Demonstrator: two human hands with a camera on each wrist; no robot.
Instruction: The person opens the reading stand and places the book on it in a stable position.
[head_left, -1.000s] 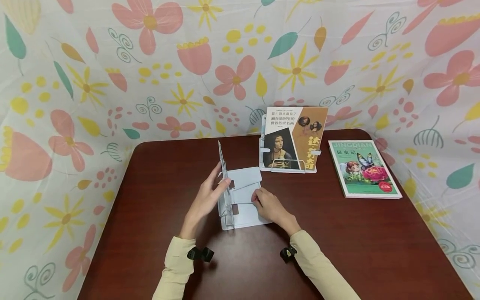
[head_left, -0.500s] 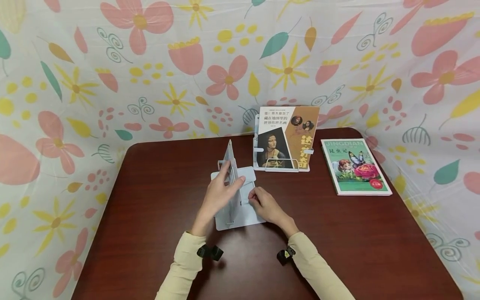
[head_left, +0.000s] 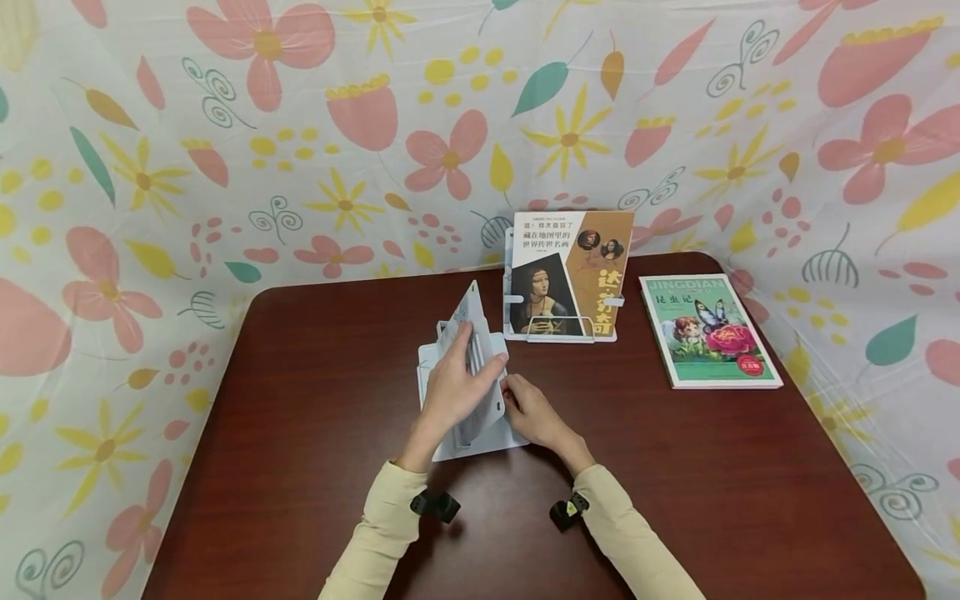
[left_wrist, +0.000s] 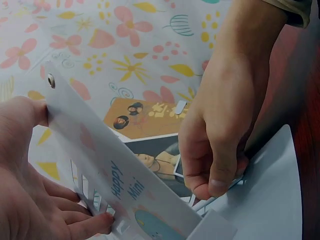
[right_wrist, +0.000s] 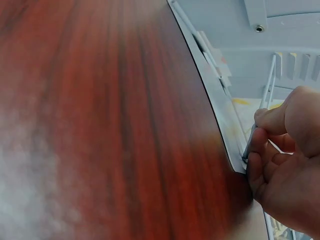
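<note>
A pale book stand [head_left: 487, 408] stands part-folded on the table in the head view, its panel tilted up over a flat base plate [head_left: 498, 438]. My left hand [head_left: 455, 385] grips this panel, thumb on one side and fingers on the other. "Happy Mini" is printed along the panel [left_wrist: 120, 165] in the left wrist view. At the base's right edge, my right hand [head_left: 534, 412] pinches a thin metal support rod [right_wrist: 268, 87] between thumb and curled fingers. The panel hides part of the base and rod in the head view.
Behind, a second book stand [head_left: 508, 283] holds up a book with a portrait cover [head_left: 555, 258]. A green book [head_left: 708, 329] lies flat at the right. The dark wooden table [head_left: 322, 433] meets a flowered cloth [head_left: 337, 150] at its back.
The stand's panel has swung rightward from nearly edge-on, tilting over the base, with my left hand moving along with it. My right hand stays at the base's right side.
</note>
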